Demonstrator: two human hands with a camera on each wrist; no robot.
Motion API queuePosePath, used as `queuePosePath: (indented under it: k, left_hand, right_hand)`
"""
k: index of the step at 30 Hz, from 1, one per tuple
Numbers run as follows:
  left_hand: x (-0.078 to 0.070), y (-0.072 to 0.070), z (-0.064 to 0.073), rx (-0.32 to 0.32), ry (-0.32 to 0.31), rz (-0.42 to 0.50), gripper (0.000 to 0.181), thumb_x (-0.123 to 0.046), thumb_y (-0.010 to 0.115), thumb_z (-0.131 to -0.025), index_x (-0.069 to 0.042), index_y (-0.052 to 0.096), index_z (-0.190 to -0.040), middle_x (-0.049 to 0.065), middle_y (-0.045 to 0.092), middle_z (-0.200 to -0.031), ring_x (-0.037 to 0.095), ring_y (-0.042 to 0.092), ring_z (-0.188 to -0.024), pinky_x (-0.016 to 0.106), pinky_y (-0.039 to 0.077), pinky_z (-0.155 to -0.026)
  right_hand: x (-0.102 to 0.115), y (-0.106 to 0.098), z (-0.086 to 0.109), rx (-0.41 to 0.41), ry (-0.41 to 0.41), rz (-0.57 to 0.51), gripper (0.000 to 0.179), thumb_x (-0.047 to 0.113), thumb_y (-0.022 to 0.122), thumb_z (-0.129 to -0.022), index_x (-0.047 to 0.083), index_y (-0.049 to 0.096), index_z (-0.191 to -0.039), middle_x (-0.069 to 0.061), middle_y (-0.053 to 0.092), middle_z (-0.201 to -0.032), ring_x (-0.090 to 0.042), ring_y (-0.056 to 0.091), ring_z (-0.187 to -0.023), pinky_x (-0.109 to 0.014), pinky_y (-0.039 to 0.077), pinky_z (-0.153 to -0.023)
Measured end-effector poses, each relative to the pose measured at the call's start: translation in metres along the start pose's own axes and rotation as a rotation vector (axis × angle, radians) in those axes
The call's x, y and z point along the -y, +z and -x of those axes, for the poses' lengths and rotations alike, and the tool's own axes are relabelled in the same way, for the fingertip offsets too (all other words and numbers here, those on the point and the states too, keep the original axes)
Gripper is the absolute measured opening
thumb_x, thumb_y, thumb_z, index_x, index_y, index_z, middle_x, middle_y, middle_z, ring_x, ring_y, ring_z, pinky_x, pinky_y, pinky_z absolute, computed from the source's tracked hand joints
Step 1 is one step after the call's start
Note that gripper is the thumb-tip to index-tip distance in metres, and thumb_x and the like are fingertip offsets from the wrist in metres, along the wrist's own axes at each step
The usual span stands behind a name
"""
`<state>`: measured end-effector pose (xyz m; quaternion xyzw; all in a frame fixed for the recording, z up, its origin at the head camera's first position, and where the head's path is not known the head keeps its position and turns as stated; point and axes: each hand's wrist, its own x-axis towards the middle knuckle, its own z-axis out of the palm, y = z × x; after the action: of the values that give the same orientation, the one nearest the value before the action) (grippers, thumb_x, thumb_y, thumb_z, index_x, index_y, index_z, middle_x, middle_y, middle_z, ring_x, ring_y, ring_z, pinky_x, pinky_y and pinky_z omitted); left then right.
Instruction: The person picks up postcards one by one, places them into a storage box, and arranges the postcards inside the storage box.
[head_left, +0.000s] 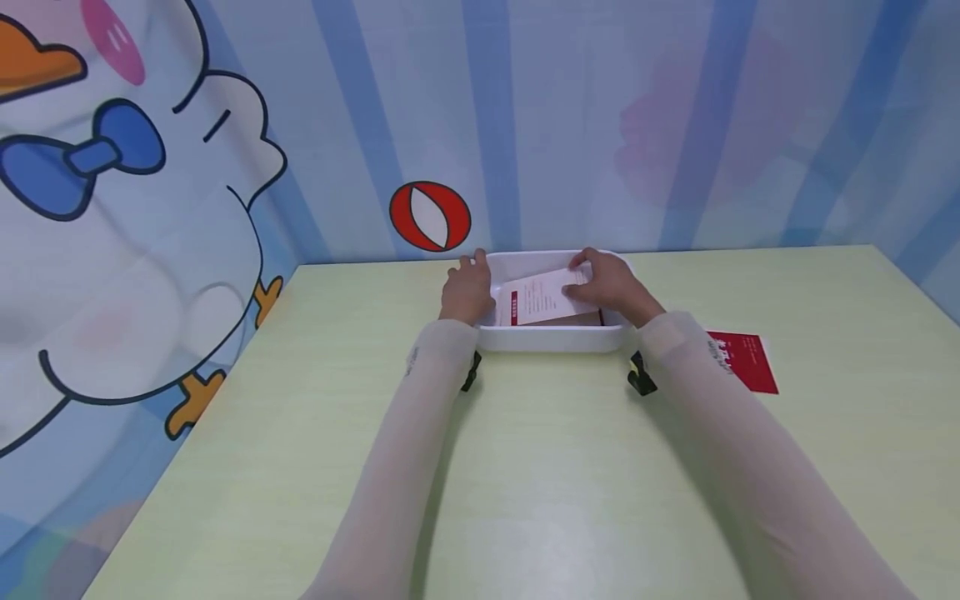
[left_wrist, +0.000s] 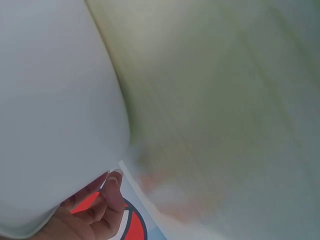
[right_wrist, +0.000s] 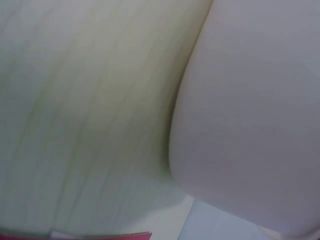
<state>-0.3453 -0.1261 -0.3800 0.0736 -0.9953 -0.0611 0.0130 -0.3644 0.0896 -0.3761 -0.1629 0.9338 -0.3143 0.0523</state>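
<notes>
A white plastic tray [head_left: 555, 340] stands at the table's far edge. My left hand [head_left: 465, 292] grips its left end, thumb at the inner side. In the left wrist view the curled fingers [left_wrist: 107, 212] show beyond the tray's outer wall [left_wrist: 55, 110]. Over the tray, my right hand [head_left: 611, 287] pinches a white printed card [head_left: 540, 296] with a small red strip, thumb on its upper face. Under the card a brown piece [head_left: 573, 319] shows along the front inside. The right wrist view is mostly the tray's wall [right_wrist: 245, 110]; the right hand is hidden there.
A red card [head_left: 750, 362] with white print lies on the table right of the tray, partly behind the right sleeve. The pale yellow table [head_left: 555, 467] meets a blue striped backdrop [head_left: 555, 125] just behind the tray. A cartoon-printed wall [head_left: 112, 292] borders the left side.
</notes>
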Motion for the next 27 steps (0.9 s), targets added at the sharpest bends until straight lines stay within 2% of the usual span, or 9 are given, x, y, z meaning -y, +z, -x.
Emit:
queuePosePath:
  k: [7,16,27]
  left_hand:
    - [-0.002,-0.002,0.002,0.001,-0.015,0.004,0.081,-0.016,0.073,-0.089,-0.013,0.024,-0.154,0.014,0.043,-0.151,0.031,0.053,-0.127,0.043,0.051,-0.106]
    - [-0.001,-0.001,0.002,0.007,-0.019,0.003,0.081,-0.016,0.073,-0.09,-0.012,0.024,-0.154,0.014,0.043,-0.151,0.03,0.052,-0.128,0.043,0.051,-0.106]
    - [-0.001,-0.001,0.002,0.001,-0.014,0.01,0.079,-0.016,0.072,-0.09,-0.011,0.025,-0.153,0.015,0.043,-0.151,0.031,0.052,-0.128,0.044,0.052,-0.106]
  right_hand:
    - [0.0,0.001,0.0,-0.01,-0.019,0.085,0.044,0.029,0.066,-0.09,0.002,0.057,-0.123,-0.026,0.056,-0.133,-0.039,0.049,-0.125,-0.052,0.035,-0.115]
    - [-0.001,0.008,0.001,-0.028,-0.013,0.183,0.042,0.032,0.068,-0.09,0.002,0.057,-0.117,-0.022,0.063,-0.102,-0.037,0.05,-0.109,-0.05,0.039,-0.107]
    - [0.003,0.013,0.002,-0.027,0.04,0.21,0.043,0.031,0.069,-0.091,0.003,0.055,-0.119,-0.02,0.061,-0.111,-0.033,0.046,-0.107,-0.046,0.042,-0.099]
